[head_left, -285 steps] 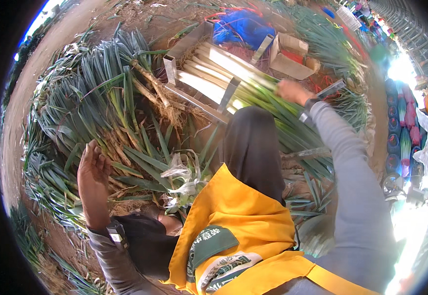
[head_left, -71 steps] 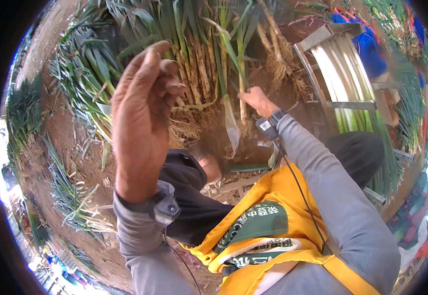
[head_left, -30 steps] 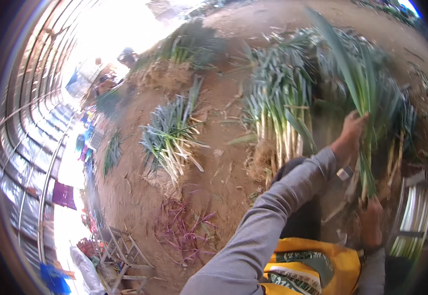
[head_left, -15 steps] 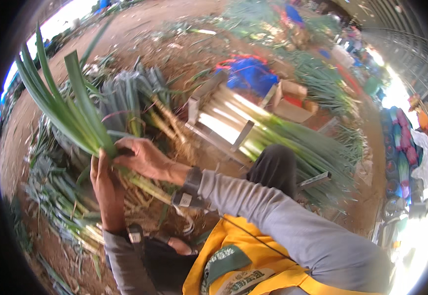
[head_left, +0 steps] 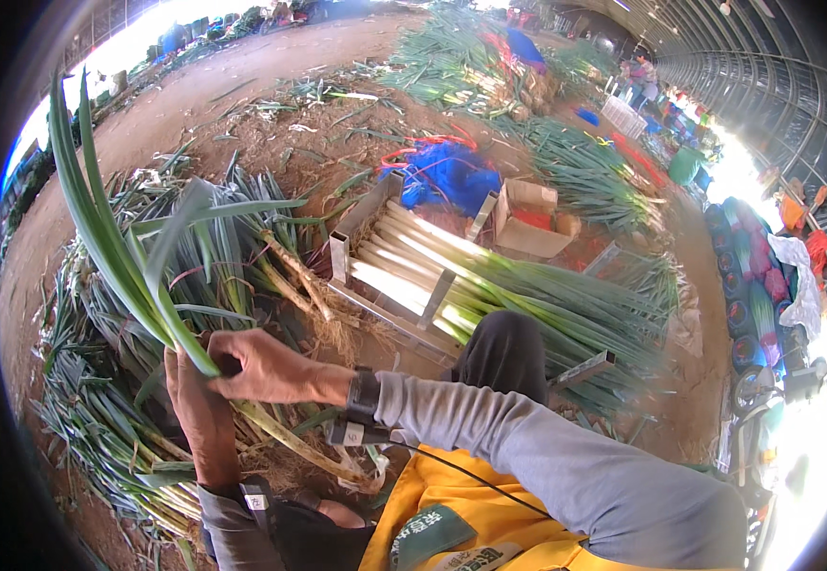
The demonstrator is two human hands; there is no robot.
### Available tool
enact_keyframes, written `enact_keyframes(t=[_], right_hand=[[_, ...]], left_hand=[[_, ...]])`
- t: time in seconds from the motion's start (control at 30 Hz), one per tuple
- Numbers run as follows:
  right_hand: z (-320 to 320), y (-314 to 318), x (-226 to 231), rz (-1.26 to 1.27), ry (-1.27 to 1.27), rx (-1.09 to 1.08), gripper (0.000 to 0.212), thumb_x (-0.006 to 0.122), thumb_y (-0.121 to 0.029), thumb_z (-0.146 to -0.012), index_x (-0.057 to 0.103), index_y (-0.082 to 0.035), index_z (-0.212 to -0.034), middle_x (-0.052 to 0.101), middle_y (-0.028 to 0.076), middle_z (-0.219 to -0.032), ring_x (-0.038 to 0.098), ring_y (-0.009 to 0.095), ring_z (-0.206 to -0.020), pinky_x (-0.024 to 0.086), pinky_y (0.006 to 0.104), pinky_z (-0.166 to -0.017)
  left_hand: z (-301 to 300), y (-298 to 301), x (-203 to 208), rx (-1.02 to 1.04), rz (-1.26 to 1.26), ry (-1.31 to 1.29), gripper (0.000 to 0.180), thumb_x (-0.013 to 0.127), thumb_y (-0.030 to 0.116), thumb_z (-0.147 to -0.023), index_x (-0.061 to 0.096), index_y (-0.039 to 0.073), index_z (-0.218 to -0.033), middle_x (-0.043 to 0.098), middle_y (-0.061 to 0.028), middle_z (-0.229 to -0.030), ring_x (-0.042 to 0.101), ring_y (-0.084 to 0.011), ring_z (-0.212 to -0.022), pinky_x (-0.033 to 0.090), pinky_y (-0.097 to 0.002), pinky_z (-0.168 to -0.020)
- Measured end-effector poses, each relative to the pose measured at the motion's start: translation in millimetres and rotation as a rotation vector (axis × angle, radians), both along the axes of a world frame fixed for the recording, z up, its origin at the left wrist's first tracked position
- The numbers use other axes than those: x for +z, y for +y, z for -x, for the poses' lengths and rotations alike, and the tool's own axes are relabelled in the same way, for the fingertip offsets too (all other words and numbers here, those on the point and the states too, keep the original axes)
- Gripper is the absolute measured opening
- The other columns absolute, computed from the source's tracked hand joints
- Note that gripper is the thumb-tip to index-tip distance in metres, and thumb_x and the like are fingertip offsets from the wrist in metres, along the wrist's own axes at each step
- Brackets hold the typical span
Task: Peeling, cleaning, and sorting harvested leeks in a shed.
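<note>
A long green onion (head_left: 136,271) stands tilted up to the left, its green leaves spread above my hands and its pale shaft slanting down to the right below them. My left hand (head_left: 201,409) is closed round it from below, where the leaves join the shaft. My right hand (head_left: 266,367) has its fingers bent at the same spot, thumb and forefinger pinched on a leaf base. The roots end near the dark strap and small box on my right wrist. A heap of untrimmed green onions (head_left: 114,400) lies under and left of my hands.
Right of my hands, a metal rack (head_left: 389,309) holds a row of cleaned green onions (head_left: 518,271). Behind it are a blue bundle of twine (head_left: 447,179) and an open cardboard box (head_left: 532,224). My bent knee (head_left: 504,352) is close to the rack. More onion piles (head_left: 456,62) lie farther off.
Both hands have moved slightly down with the green onion. One leaf has bent over to the right, just above my hands. The head view has shifted a little.
</note>
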State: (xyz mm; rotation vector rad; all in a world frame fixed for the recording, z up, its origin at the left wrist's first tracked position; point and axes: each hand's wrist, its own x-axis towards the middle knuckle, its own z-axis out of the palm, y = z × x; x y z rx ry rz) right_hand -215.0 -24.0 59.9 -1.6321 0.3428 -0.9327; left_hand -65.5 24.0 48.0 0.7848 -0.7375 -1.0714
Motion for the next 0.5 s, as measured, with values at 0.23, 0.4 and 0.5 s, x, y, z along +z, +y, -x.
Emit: enact_keyframes(t=[0.23, 0.4, 0.5], right_hand=[[-5.2, 16.4, -0.4, 0.352, 0.142, -0.338, 0.026, 0.073, -0.014, -0.088, 0.065, 0.001, -0.109, 0.071, 0.016, -0.088, 0.067, 0.018, -0.077, 0.054, 0.0358, -0.067], [7.9, 33.3, -38.0, -0.016, 0.347, -0.18, 0.022, 0.07, -0.019, -0.093, 0.065, 0.001, -0.099, 0.071, 0.009, -0.082, 0.066, 0.014, -0.065, 0.054, 0.0306, -0.059], [22.3, 52.3, -62.5, -0.2, 0.471, -0.023, 0.025, 0.07, -0.021, -0.094, 0.065, 0.002, -0.101, 0.071, 0.011, -0.087, 0.068, 0.017, -0.073, 0.055, 0.0331, -0.066]], left_hand=[[0.2, 10.3, 21.5, 0.279, 0.007, -0.45, 0.026, 0.059, 0.02, -0.102, 0.061, 0.0, -0.119, 0.064, -0.0038, -0.102, 0.062, -0.0134, -0.092, 0.05, -0.0284, -0.079], [-37.1, 2.0, 15.4, 0.247, 0.197, 0.049, 0.02, 0.069, 0.017, -0.097, 0.063, 0.005, -0.112, 0.064, -0.0019, -0.092, 0.061, -0.0125, -0.078, 0.052, -0.0297, -0.07], [-73.5, 16.3, 18.6, 0.317, 0.25, 0.055, 0.018, 0.065, 0.017, -0.1, 0.062, 0.002, -0.111, 0.064, -0.005, -0.091, 0.06, -0.0144, -0.076, 0.051, -0.0304, -0.07]])
